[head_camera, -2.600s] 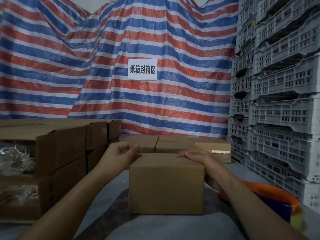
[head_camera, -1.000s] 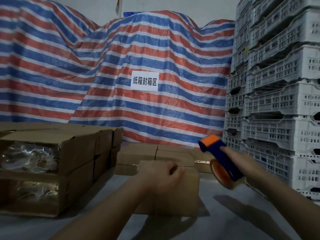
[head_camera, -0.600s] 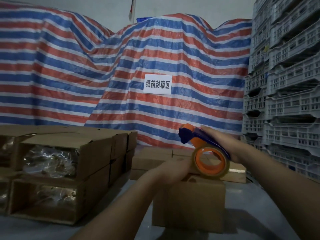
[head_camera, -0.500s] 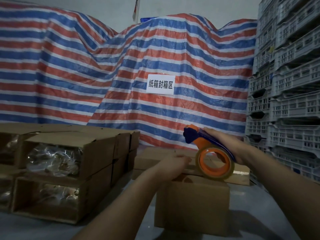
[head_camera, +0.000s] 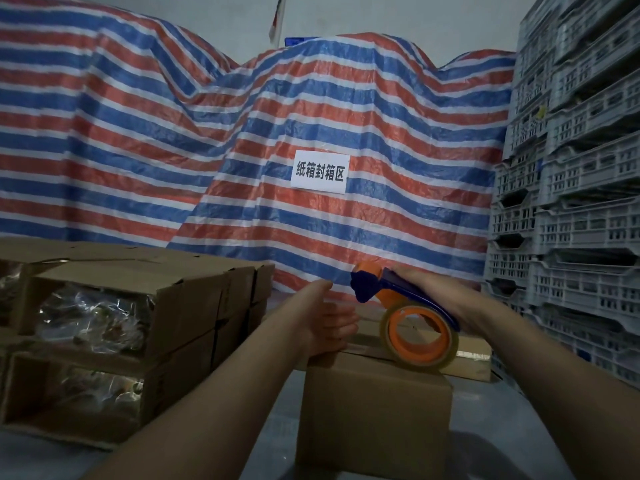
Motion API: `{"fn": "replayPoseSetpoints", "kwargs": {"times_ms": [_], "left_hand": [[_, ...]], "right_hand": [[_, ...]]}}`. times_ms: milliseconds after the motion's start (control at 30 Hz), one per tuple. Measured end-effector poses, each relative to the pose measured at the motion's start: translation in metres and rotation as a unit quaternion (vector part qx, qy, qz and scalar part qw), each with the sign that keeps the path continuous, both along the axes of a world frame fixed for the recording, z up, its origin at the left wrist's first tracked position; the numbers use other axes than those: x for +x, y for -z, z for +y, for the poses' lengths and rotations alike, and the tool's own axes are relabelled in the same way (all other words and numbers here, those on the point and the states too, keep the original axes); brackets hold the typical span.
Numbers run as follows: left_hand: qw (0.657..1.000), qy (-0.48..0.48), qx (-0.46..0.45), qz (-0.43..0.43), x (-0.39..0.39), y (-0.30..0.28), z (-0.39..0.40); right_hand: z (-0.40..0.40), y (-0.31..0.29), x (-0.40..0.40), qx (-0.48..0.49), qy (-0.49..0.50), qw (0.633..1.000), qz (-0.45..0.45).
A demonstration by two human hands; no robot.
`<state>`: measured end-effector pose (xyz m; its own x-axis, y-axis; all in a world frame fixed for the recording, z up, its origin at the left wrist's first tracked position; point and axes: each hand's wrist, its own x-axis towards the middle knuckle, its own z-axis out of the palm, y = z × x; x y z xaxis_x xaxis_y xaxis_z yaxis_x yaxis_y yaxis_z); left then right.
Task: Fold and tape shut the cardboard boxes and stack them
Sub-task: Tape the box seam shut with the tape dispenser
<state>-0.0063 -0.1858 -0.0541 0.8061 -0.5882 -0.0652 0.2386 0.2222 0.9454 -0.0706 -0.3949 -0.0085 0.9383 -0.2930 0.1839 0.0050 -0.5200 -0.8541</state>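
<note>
A closed brown cardboard box (head_camera: 374, 417) stands on the grey surface right in front of me. My left hand (head_camera: 329, 323) rests on the box's top left edge, fingers spread toward the far side. My right hand (head_camera: 440, 296) grips a blue and orange tape dispenser (head_camera: 401, 306). Its roll of clear tape (head_camera: 419, 336) sits on the box's top at the near right edge. Behind this box lie several low boxes (head_camera: 474, 355), one with a shiny tape strip.
Stacked cardboard boxes (head_camera: 114, 334) with open sides showing plastic-wrapped goods stand at the left. White plastic crates (head_camera: 571, 209) tower at the right. A striped tarp (head_camera: 242, 140) with a paper sign (head_camera: 320, 171) hangs behind.
My right hand picked up the tape dispenser and brought it over the box, and now the roll has come down onto the top. My left hand stayed on the box's top left.
</note>
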Motion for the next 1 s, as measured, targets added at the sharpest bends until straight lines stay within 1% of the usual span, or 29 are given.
{"fn": "replayPoseSetpoints", "kwargs": {"times_ms": [133,500,667,733,867,1000], "left_hand": [[1.000,-0.008,0.015,-0.003,-0.002,-0.004,-0.003],[0.999,-0.037,0.007,0.014,-0.005,-0.013,-0.010],[0.996,-0.080,0.030,-0.025,-0.011,-0.007,-0.014],[0.994,-0.096,0.037,-0.041,-0.013,-0.002,-0.016],[0.993,-0.102,0.032,-0.056,-0.015,0.009,-0.015],[0.991,-0.123,0.019,-0.047,-0.014,0.011,-0.017]], "right_hand": [[0.005,-0.002,0.001,-0.021,-0.006,1.000,0.000],[0.004,-0.003,0.001,-0.034,-0.021,0.999,0.003],[0.005,-0.005,0.004,-0.028,-0.030,0.999,0.002],[0.006,-0.010,0.003,-0.021,-0.040,0.999,0.025],[0.013,-0.023,-0.002,-0.049,-0.033,0.991,0.116],[0.018,-0.031,-0.003,-0.057,-0.033,0.985,0.158]]}}
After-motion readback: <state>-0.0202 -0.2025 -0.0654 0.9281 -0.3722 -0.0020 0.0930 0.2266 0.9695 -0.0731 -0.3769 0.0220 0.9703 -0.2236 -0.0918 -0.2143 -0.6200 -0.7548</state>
